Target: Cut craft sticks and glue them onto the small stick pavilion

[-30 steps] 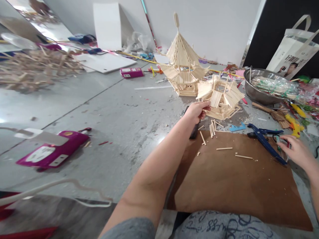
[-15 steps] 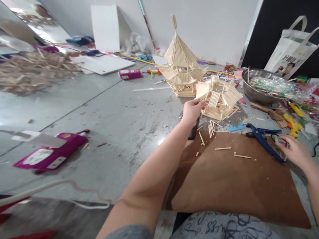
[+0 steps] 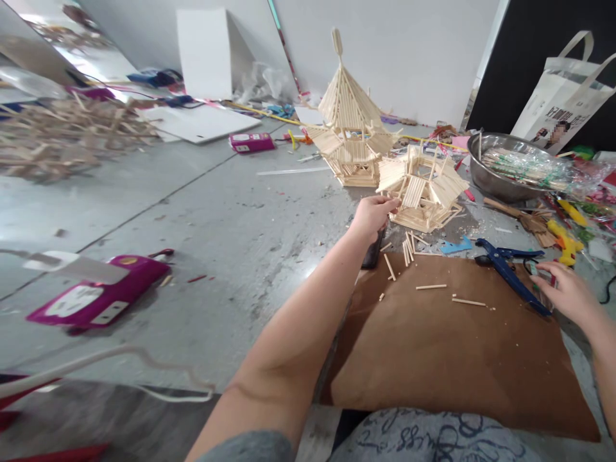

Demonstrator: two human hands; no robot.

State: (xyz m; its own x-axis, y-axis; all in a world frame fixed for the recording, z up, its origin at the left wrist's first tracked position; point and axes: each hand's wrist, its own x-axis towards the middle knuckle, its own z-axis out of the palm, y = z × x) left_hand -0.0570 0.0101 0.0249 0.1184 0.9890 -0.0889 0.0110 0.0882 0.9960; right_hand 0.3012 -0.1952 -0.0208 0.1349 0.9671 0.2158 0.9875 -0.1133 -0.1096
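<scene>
My left hand [image 3: 374, 215] reaches out with thumb and fingers pinched at the left side of the low stick pavilion [image 3: 414, 191]. Whatever lies between those fingertips is too small to make out. Behind it stands a taller stick pavilion [image 3: 350, 102] with a pointed roof. At the right, my right hand [image 3: 568, 289] is curled beside a blue-handled cutter [image 3: 513, 273], around a small item with a bit of red that I cannot make out. Short wooden sticks [image 3: 431, 287] lie scattered on a brown sheet [image 3: 452, 359]. A dark phone [image 3: 370, 256] is partly under my left wrist.
A metal bowl [image 3: 495, 183] with wrapped sticks stands at the back right, near a white bag [image 3: 561, 96]. A yellow glue gun [image 3: 564, 244] lies beyond my right hand. Purple power strips [image 3: 115, 292] and a heap of sticks [image 3: 72, 138] are on the left.
My left hand has shifted very slightly at the low pavilion's left side. My right hand and everything else look the same.
</scene>
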